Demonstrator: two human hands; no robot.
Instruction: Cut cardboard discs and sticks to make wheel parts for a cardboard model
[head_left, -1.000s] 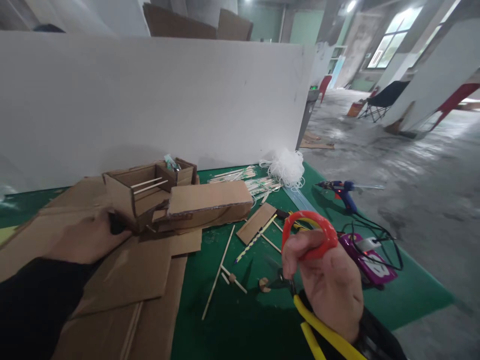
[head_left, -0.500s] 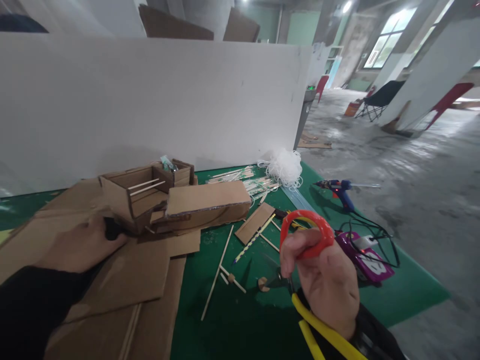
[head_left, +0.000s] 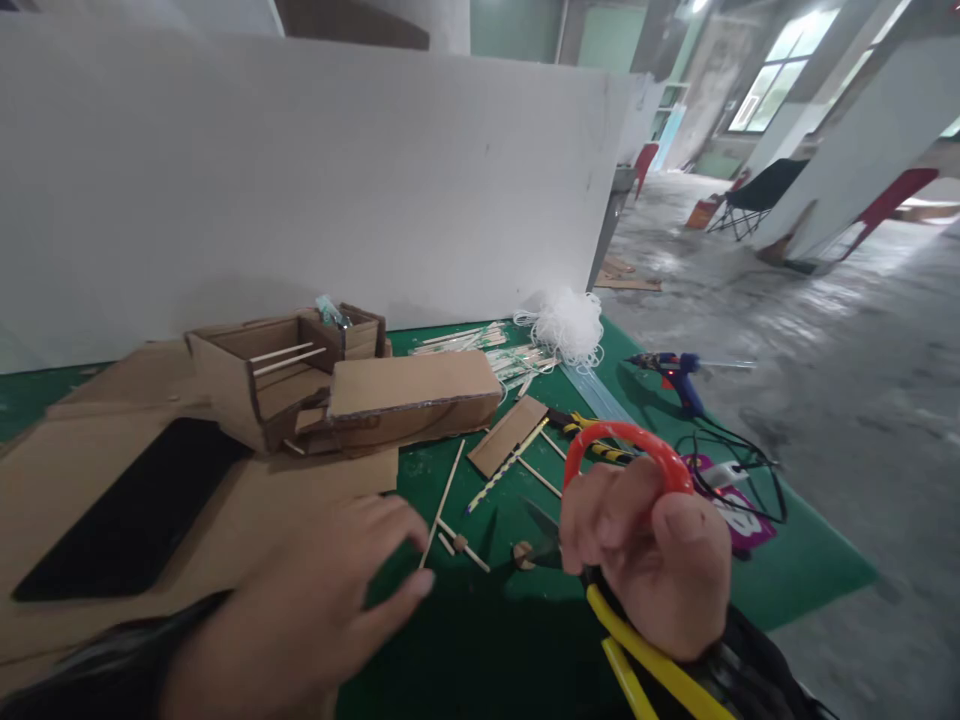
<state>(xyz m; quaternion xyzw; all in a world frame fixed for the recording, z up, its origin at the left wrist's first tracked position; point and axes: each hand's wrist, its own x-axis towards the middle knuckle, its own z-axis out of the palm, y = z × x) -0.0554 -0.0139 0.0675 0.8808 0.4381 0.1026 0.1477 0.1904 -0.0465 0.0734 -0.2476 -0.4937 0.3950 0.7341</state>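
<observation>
The left hand has left the brown cardboard sheets where it rested a second ago and now hovers low over the green-covered bench, fingers spread and open, holding nothing. Its fingertips are near the thin wooden stick that lies slanted on the green cover, not touching it. Where that hand lay before, a flat black rectangular slab now shows on the cardboard.

The right hand is closed as before around the scissors with a red loop handle and yellow handle; fingers pass through the red loop, the yellow handle runs down past the wrist, and the dark blades point left over the bench, just beside a small round wooden disc. This hand has barely moved.

The open brown cardboard box with two sticks across it and the long flat closed cardboard box stand unchanged behind. Farther right lie the blue hot-glue gun, a white tangle of plastic strands and a purple device with black cables.
</observation>
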